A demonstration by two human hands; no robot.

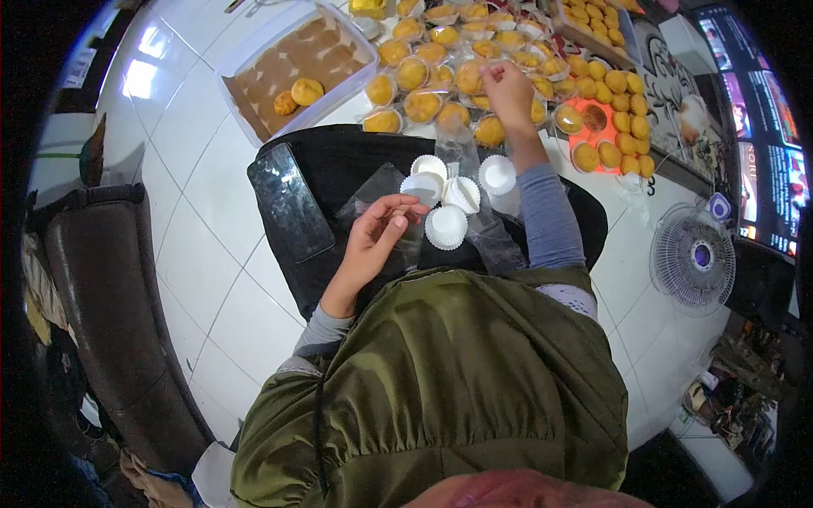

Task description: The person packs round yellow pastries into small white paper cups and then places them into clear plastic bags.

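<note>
My left hand (381,238) hovers over my lap with its fingers apart and slightly curled, just left of several white paper baking cups (446,227). Clear plastic bags (502,244) lie around the cups on the dark cloth (362,143) over my legs. My right hand (507,89) reaches forward, with thumb and fingers pinched at the edge of a bagged yellow bun (470,77) among many others. Whether it grips that bag cannot be told. Unwrapped buns (625,124) stand in rows at the right, beside an orange sheet (579,111).
A plastic bin (371,66) lined with brown paper, holding two buns, stands front left. A smartphone (289,200) rests on the left of my lap. An electric fan (692,260) and a screen are at right, a dark sofa (114,305) at left.
</note>
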